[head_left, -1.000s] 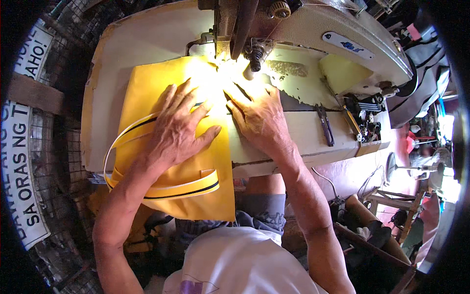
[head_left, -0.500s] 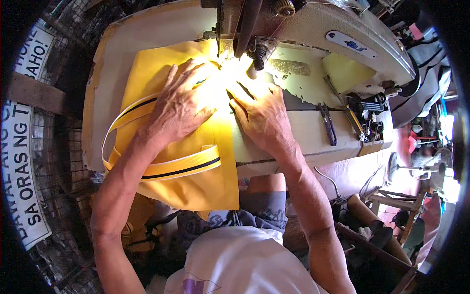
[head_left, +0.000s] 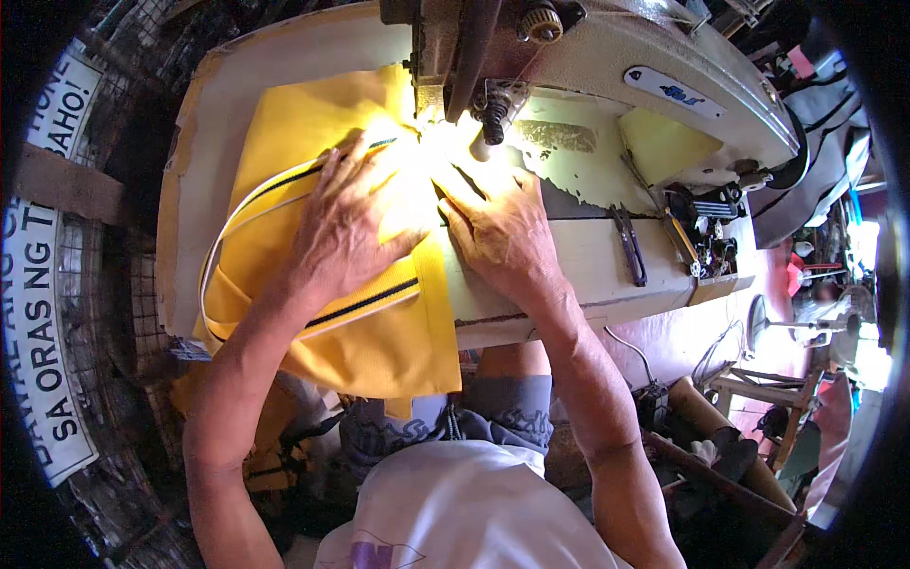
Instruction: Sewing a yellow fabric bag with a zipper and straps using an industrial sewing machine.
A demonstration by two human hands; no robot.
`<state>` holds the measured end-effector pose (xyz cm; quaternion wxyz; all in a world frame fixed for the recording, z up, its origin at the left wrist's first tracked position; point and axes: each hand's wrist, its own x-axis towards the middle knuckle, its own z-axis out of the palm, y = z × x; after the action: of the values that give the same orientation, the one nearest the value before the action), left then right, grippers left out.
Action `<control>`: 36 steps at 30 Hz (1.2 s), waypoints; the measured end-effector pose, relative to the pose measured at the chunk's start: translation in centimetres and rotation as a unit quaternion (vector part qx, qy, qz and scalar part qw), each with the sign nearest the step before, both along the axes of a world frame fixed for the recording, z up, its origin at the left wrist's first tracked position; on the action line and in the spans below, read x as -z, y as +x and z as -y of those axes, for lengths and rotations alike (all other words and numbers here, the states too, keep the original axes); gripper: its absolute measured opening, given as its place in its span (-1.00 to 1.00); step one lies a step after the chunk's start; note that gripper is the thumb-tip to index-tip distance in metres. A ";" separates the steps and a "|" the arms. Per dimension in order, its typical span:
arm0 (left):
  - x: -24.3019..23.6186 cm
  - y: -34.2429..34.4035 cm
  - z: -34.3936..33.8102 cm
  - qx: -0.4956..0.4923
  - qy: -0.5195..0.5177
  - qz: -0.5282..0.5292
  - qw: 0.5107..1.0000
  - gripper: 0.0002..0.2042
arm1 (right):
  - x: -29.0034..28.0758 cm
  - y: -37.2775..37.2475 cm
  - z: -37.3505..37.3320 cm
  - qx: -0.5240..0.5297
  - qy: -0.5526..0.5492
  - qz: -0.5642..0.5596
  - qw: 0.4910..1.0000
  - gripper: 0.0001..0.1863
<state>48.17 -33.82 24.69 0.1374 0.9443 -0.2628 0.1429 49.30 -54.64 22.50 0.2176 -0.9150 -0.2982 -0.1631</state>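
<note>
A yellow fabric piece (head_left: 379,365) lies on the bed of a sewing machine (head_left: 607,81), its near end hanging over the table's front edge. Sewn or laid on it is a looped yellow strap (head_left: 365,302) with a black stripe and white edging. My left hand (head_left: 355,223) rests flat on fabric and strap, fingers stretched toward the needle area. My right hand (head_left: 507,232) lies just right of the fabric's edge, fingers extended forward beside the presser foot. Glare from the machine's lamp washes out the needle, the foot and most fingertips.
Dark-handled snips (head_left: 630,247) lie on the table to the right. Beyond them stands a tray of small tools and metal parts (head_left: 706,228). A wire mesh wall with signs (head_left: 66,341) rises at the left; a fan (head_left: 806,322) stands at the far right.
My left hand has slid a little toward me over the strap and now covers the strap's end. My right hand stays almost in place beside the fabric. The view has shifted slightly.
</note>
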 end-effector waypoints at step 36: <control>0.3 -2.1 0.8 0.010 0.019 0.008 1.000 -0.61 | -0.3 0.0 0.1 -0.002 -0.010 -0.014 1.000 -0.66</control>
<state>46.08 -34.59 24.39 0.1187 0.9429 -0.2762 0.1435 49.30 -54.73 22.75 0.2127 -0.9188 -0.2984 -0.1469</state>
